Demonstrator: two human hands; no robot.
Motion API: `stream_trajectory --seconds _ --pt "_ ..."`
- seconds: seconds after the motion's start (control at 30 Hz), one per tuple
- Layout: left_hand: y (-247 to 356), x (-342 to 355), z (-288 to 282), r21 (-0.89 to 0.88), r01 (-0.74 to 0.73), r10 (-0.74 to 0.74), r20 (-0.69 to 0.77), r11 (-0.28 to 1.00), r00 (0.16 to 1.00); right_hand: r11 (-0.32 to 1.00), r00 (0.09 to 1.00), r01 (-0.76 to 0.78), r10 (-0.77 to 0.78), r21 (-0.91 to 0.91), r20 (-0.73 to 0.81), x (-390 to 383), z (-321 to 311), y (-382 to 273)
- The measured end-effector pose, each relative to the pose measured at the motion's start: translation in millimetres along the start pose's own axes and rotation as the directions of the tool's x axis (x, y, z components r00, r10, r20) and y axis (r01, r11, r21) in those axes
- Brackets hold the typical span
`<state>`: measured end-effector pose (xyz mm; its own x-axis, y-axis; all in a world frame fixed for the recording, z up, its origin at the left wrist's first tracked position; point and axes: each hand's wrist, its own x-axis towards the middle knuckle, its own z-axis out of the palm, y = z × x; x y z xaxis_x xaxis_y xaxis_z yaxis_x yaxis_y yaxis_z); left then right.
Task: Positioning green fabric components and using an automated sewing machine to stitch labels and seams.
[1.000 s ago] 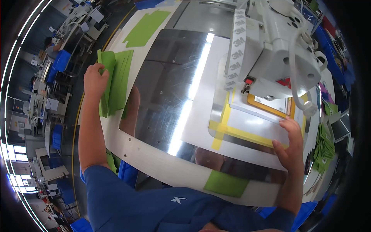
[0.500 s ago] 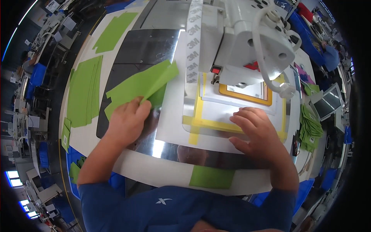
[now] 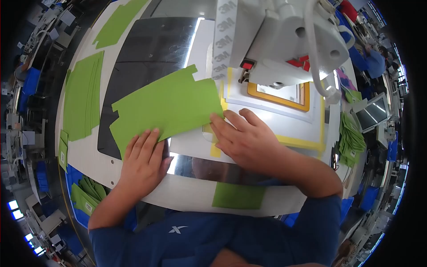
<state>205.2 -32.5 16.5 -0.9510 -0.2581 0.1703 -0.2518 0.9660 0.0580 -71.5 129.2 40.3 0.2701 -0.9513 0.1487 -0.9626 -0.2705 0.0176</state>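
A notched green fabric piece (image 3: 167, 107) lies flat and slanted over the dark machine bed and the white sheet. My left hand (image 3: 144, 164) rests on its near edge, fingers stretched out flat. At the piece's right corner is my right hand (image 3: 249, 135), its fingertips touching the fabric and its fingers apart. Just beyond the right hand, an orange-yellow frame (image 3: 280, 107) sits on a white template (image 3: 271, 127) edged with yellow tape. Above that frame hangs the white sewing machine head (image 3: 284, 49); the stitching point is partly hidden.
Stacked green fabric pieces (image 3: 82, 98) lie at the left, with another green panel (image 3: 118, 24) farther back. A folded green piece (image 3: 238, 196) lies at the table's front edge. Green bags (image 3: 351, 138) are heaped at the right beside a screen (image 3: 371, 113). A blue bin (image 3: 73, 175) stands lower left.
The green piece, folded over in my left hand before, now lies spread out farther right. My left hand has flattened on it. My right hand has moved left from the template to its corner.
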Motion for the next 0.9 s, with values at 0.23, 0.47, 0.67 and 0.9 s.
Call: stream_trajectory --seconds 0.23,0.47,0.67,0.9 --pt "-3 -17 2 0.040 0.077 -0.077 0.016 0.996 0.997 0.981 0.999 0.042 -0.037 -0.188 0.030 -3 -2 13" --pt "-10 34 3 -0.037 0.057 -0.049 0.173 0.998 0.984 0.968 0.988 -0.150 0.153 -0.202 0.002 -29 5 23" --pt "-6 75 6 -0.125 -0.013 0.042 0.237 0.992 0.971 0.930 0.947 -0.320 0.312 -0.178 -0.075 -66 3 31" --pt "29 132 15 -0.174 -0.136 0.182 0.281 0.975 0.942 0.846 0.887 -0.458 0.456 -0.271 -0.074 -134 -8 44"
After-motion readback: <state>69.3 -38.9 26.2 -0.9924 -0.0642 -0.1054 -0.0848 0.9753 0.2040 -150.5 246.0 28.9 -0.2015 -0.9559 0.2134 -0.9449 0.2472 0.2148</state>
